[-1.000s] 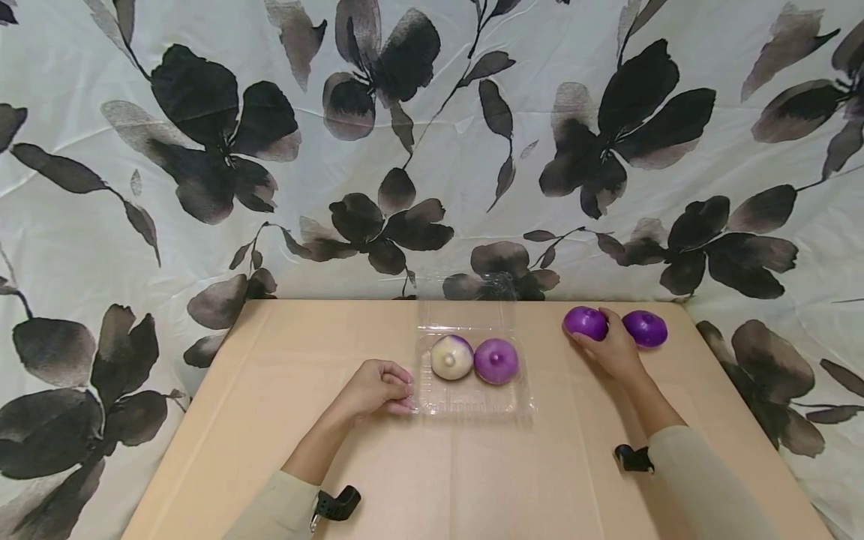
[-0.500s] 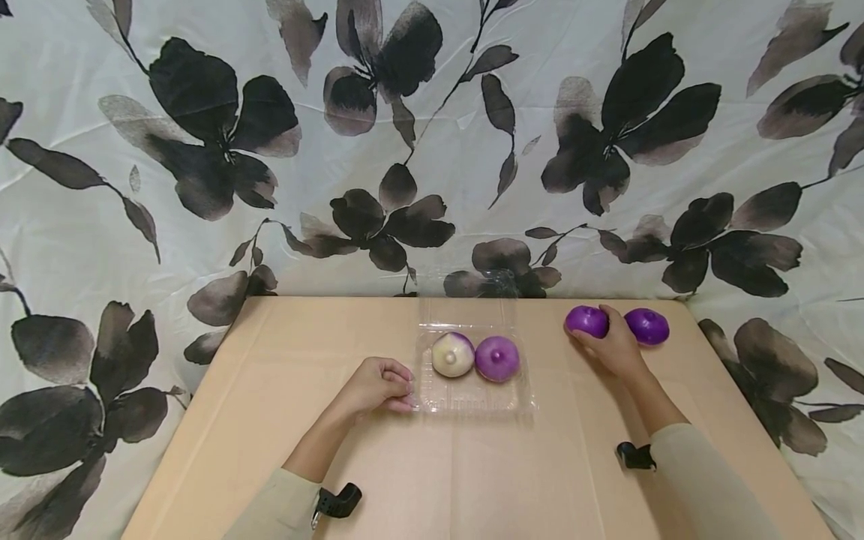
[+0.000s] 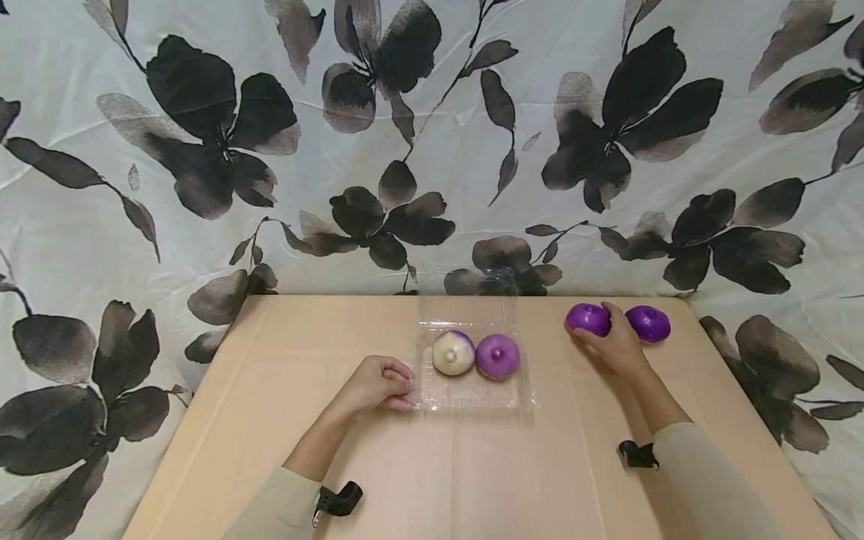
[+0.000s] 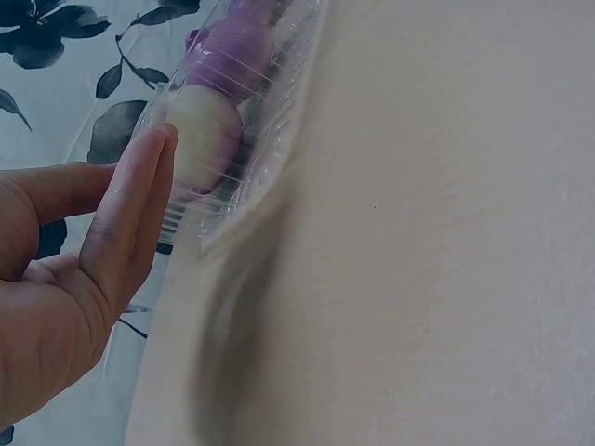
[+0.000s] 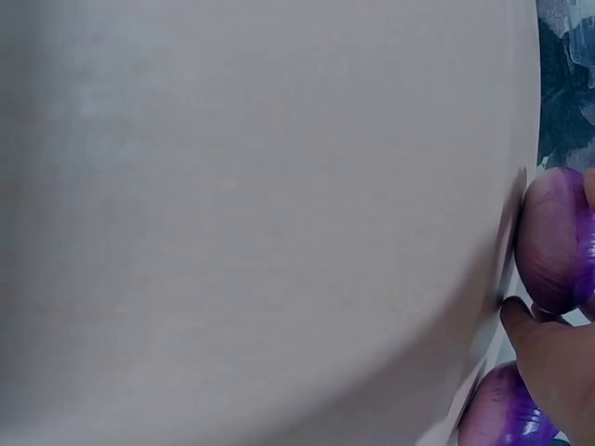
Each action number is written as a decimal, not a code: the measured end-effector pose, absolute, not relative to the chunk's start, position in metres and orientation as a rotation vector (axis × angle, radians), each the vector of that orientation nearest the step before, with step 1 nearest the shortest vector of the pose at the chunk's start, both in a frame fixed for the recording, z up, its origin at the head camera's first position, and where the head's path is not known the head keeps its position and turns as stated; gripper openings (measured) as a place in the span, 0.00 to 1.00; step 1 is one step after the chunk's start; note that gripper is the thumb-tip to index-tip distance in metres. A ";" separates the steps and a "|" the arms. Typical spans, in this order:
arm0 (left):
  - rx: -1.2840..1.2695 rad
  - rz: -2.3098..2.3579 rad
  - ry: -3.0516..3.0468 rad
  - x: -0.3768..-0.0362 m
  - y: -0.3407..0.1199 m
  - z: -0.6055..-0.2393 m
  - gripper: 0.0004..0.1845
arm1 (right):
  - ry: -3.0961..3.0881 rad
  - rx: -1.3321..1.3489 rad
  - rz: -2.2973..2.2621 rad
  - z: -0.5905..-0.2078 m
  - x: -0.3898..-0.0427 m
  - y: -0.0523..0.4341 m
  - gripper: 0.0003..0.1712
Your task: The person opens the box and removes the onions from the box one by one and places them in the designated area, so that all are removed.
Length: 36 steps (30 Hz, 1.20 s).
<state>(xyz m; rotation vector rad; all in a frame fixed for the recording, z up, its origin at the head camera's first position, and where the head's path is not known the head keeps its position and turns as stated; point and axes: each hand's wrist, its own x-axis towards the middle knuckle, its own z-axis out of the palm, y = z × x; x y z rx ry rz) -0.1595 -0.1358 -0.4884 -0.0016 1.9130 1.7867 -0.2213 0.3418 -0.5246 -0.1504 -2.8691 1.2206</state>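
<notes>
A clear plastic clamshell container (image 3: 472, 399) lies with its lid raised at the back edge of the table. Inside it sit a pale onion with a purple side (image 3: 453, 352) and a purple onion (image 3: 498, 357), side by side. My left hand (image 3: 376, 386) pinches the container's left edge; in the left wrist view its straight fingers (image 4: 130, 214) lie against the clear wall. Over on the right, my right hand (image 3: 617, 346) grips another purple onion (image 3: 586, 319) at the table's far edge. Just beyond that hand rests one more purple onion (image 3: 649, 324), seen low in the right wrist view.
A tan table (image 3: 499, 472) spreads under everything. Behind it hangs a white cloth (image 3: 270, 45) printed with dark flowers, which meets the table's far edge. Black wrist devices are on the left wrist (image 3: 340, 499) and the right wrist (image 3: 637, 454).
The head view has tilted slightly, so the table sits a little higher in it. Both hands keep their places on the container and the onion.
</notes>
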 end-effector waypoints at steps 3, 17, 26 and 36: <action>0.001 1.784 1.913 -0.160 -0.136 -0.488 0.11 | -2.845 -0.113 1.210 -0.522 -0.220 0.342 0.58; 0.000 1.786 1.901 -0.160 -0.136 -0.488 0.12 | -2.786 0.049 1.123 -0.481 -0.200 0.329 0.56; 0.006 1.793 1.894 -0.160 -0.137 -0.490 0.13 | -2.814 0.265 1.118 -0.466 -0.201 0.302 0.54; 0.018 1.794 1.892 -0.161 -0.138 -0.493 0.13 | -2.888 0.605 1.088 -0.460 -0.198 0.256 0.52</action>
